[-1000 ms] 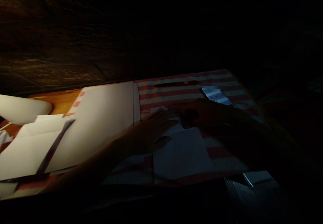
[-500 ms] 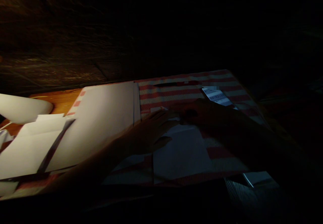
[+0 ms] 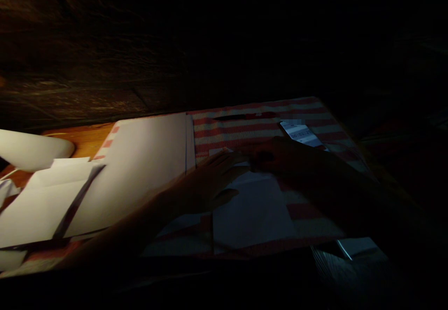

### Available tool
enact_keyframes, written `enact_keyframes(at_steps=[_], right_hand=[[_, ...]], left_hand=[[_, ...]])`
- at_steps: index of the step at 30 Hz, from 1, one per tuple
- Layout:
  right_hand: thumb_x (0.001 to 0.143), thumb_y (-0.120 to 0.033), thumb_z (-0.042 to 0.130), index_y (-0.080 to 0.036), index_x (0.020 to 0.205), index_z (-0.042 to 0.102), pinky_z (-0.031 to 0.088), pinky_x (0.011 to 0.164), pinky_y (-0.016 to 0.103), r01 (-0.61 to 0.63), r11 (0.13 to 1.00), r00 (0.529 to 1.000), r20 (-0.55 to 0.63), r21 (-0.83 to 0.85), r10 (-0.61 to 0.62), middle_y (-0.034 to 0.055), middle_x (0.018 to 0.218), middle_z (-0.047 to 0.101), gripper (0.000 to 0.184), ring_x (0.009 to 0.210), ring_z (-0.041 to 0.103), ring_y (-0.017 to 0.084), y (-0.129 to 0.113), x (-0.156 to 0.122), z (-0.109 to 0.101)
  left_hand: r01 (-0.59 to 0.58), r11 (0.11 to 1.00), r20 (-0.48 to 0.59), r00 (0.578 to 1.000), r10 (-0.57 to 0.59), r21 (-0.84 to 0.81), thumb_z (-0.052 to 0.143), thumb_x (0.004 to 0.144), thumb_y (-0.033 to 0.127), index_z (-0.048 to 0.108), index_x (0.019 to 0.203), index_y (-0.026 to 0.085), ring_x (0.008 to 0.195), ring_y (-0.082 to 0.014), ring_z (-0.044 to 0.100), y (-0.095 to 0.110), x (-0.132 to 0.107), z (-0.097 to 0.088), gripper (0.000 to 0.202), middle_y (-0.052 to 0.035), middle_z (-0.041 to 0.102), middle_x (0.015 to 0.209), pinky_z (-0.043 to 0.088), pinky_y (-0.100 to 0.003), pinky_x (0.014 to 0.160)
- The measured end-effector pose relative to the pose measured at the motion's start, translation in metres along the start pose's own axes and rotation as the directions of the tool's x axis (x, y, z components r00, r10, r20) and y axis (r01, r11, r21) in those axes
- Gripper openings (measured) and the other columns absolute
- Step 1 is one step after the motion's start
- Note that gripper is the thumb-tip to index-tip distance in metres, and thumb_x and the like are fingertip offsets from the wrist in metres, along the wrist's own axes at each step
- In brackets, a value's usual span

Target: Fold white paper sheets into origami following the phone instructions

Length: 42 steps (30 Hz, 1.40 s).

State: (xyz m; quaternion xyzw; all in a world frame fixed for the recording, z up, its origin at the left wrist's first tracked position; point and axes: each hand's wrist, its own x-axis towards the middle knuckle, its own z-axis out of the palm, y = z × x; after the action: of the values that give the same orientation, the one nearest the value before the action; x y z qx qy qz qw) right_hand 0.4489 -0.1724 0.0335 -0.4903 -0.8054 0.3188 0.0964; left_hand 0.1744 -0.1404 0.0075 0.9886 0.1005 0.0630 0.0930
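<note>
A sheet of white paper (image 3: 250, 214) lies in shadow on a red-and-white striped cloth (image 3: 231, 134). My left hand (image 3: 213, 179) rests on its left side, palm down with the fingers stretched towards the far edge. At that far edge my right hand (image 3: 269, 156) is curled, its fingers close to the tips of the left. What the right fingers hold, if anything, is lost in the dark. Just beyond the right hand a phone (image 3: 304, 134) lies with its lit screen showing a running timer.
A larger stack of white paper (image 3: 147, 156) lies to the left, partly under my left forearm. Creased sheets (image 3: 52, 193) and a white rounded object (image 3: 35, 150) are further left. A dark, slim object with a red part (image 3: 261, 115) lies along the cloth's far side.
Both hands stay in almost the same place, with only a very slight shift of the right. The timer on the phone has run on.
</note>
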Motion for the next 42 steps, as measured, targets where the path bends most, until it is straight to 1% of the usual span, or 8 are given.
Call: enact_keyframes(at_steps=[7, 13, 19, 24, 30, 33, 37, 42], right_hand=[[0.090, -0.044, 0.067, -0.021, 0.096, 0.073, 0.034, 0.068, 0.029, -0.035, 0.999, 0.999, -0.003, 0.004, 0.035, 0.0017, 0.090, 0.074, 0.024, 0.076, 0.062, 0.017, -0.0013, -0.0007, 0.0000], [0.090, -0.044, 0.067, -0.020, 0.093, 0.071, 0.034, 0.066, 0.029, -0.004, 1.000, 1.000, -0.010, -0.003, 0.004, 0.0014, 0.088, 0.073, 0.024, 0.072, 0.060, 0.016, -0.0003, -0.0007, 0.0009], [0.091, -0.044, 0.066, -0.022, 0.097, 0.072, 0.036, 0.068, 0.030, -0.022, 1.000, 1.000, -0.001, -0.002, 0.022, 0.0023, 0.093, 0.074, 0.025, 0.077, 0.063, 0.018, 0.0002, -0.0006, 0.0009], [0.089, -0.044, 0.067, -0.021, 0.092, 0.072, 0.033, 0.066, 0.029, -0.023, 1.000, 1.000, -0.006, -0.005, 0.023, 0.0012, 0.087, 0.072, 0.023, 0.072, 0.060, 0.016, -0.0011, -0.0010, 0.0006], [0.091, -0.043, 0.066, -0.021, 0.093, 0.072, 0.034, 0.068, 0.029, 0.001, 1.000, 1.000, -0.005, 0.019, -0.001, 0.0020, 0.091, 0.073, 0.023, 0.075, 0.061, 0.016, -0.0004, -0.0010, 0.0003], [0.089, -0.049, 0.068, -0.021, 0.095, 0.072, 0.035, 0.069, 0.029, 0.004, 1.000, 1.000, -0.001, 0.007, -0.004, 0.0023, 0.092, 0.073, 0.029, 0.077, 0.062, 0.017, 0.0006, -0.0003, -0.0001], [0.085, -0.058, 0.072, -0.021, 0.096, 0.073, 0.034, 0.067, 0.030, -0.009, 1.000, 1.000, 0.005, 0.029, 0.009, 0.0017, 0.087, 0.072, 0.039, 0.073, 0.061, 0.017, -0.0011, -0.0009, -0.0006], [0.081, -0.060, 0.076, -0.021, 0.092, 0.071, 0.034, 0.064, 0.030, -0.028, 0.998, 1.000, 0.001, 0.051, 0.028, 0.0001, 0.082, 0.070, 0.042, 0.070, 0.059, 0.016, -0.0039, -0.0030, -0.0003]], left_hand=[[-0.006, 1.000, -0.029, 1.000, 0.005, -0.021, 0.061, 0.095, 0.025, 0.039, 0.153, 0.024, 0.153, -0.0322, 0.035, -0.0006, -0.0005, 0.0009, 0.062, -0.0130, 0.038, 0.164, 0.029, -0.058, 0.127], [-0.001, 1.000, -0.015, 1.000, 0.001, -0.021, 0.061, 0.096, 0.024, 0.039, 0.153, 0.021, 0.154, -0.0319, 0.033, 0.0003, -0.0006, -0.0005, 0.062, -0.0138, 0.036, 0.165, 0.029, -0.056, 0.128], [-0.005, 1.000, -0.017, 1.000, 0.005, -0.022, 0.061, 0.095, 0.024, 0.039, 0.153, 0.023, 0.154, -0.0312, 0.033, 0.0003, 0.0001, -0.0004, 0.062, -0.0130, 0.038, 0.164, 0.028, -0.057, 0.128], [-0.008, 1.000, -0.024, 1.000, 0.007, -0.027, 0.061, 0.096, 0.024, 0.036, 0.154, 0.025, 0.155, -0.0311, 0.032, 0.0008, 0.0000, -0.0011, 0.064, -0.0124, 0.036, 0.166, 0.029, -0.058, 0.127], [-0.011, 1.000, -0.022, 1.000, 0.011, -0.012, 0.061, 0.096, 0.025, 0.037, 0.153, 0.023, 0.155, -0.0320, 0.032, -0.0007, -0.0005, 0.0002, 0.062, -0.0137, 0.036, 0.165, 0.027, -0.058, 0.128], [-0.011, 1.000, -0.017, 1.000, 0.011, -0.015, 0.061, 0.096, 0.025, 0.037, 0.153, 0.021, 0.154, -0.0312, 0.032, -0.0014, -0.0007, 0.0009, 0.062, -0.0136, 0.037, 0.165, 0.026, -0.056, 0.129], [-0.005, 1.000, -0.009, 1.000, 0.005, -0.023, 0.061, 0.096, 0.025, 0.038, 0.153, 0.021, 0.154, -0.0309, 0.033, -0.0009, -0.0007, 0.0005, 0.062, -0.0136, 0.038, 0.164, 0.026, -0.056, 0.129], [0.001, 1.000, -0.002, 1.000, -0.002, -0.024, 0.062, 0.096, 0.026, 0.037, 0.154, 0.023, 0.153, -0.0317, 0.034, -0.0003, -0.0001, -0.0006, 0.063, -0.0133, 0.037, 0.164, 0.027, -0.057, 0.128]])
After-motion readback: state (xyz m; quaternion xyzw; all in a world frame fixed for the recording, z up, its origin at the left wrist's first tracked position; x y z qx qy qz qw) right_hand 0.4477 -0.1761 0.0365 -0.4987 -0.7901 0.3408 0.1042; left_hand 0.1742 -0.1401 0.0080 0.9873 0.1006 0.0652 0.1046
